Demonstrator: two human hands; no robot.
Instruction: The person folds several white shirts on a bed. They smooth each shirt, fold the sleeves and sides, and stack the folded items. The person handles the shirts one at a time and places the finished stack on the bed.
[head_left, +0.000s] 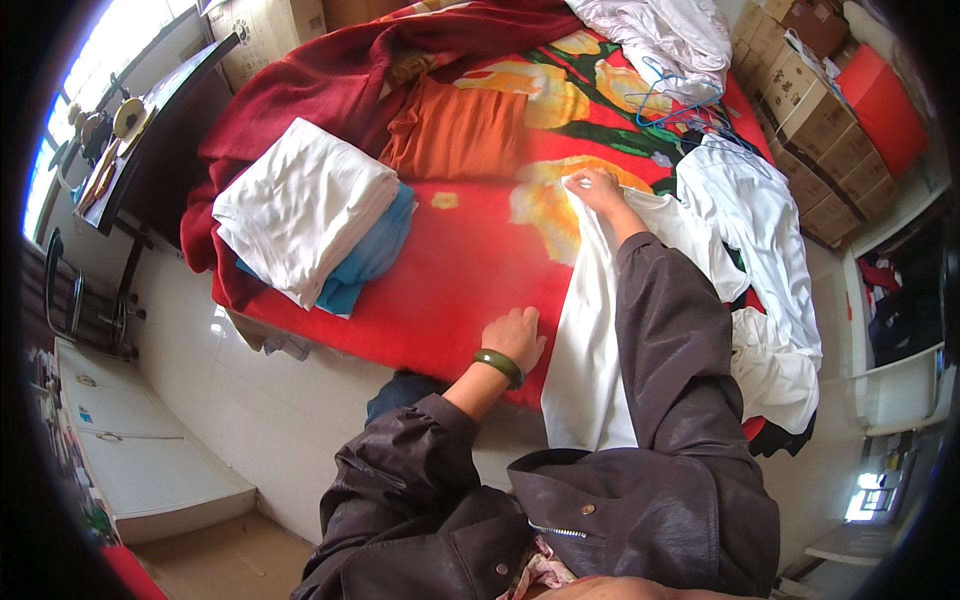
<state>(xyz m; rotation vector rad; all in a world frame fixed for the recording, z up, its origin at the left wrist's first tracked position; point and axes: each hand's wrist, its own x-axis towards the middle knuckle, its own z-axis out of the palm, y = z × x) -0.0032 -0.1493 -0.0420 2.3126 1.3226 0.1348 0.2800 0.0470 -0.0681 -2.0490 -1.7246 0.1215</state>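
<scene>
My right hand (598, 189) pinches a white cloth garment (589, 352) at its upper end. From there a long white panel runs down past the bed's near edge, and more white cloth extends to the right behind my forearm. My left hand (516, 337), with a dark green bangle (499, 367) at the wrist, is over the red floral blanket (450, 277). Its fingers are loosely bent, and nothing shows in them. Left of it lies a stack with a folded white garment (304, 202) on top of blue cloth (375, 255). Behind is a folded orange garment (465, 131).
Loose white clothes (757, 217) lie along the bed's right side, near blue wire hangers (652, 105). White bedding (667, 37) is heaped at the far right. Cardboard boxes (817, 127) stand beyond it. A dark table (165, 97) and a white cabinet (127, 442) stand left.
</scene>
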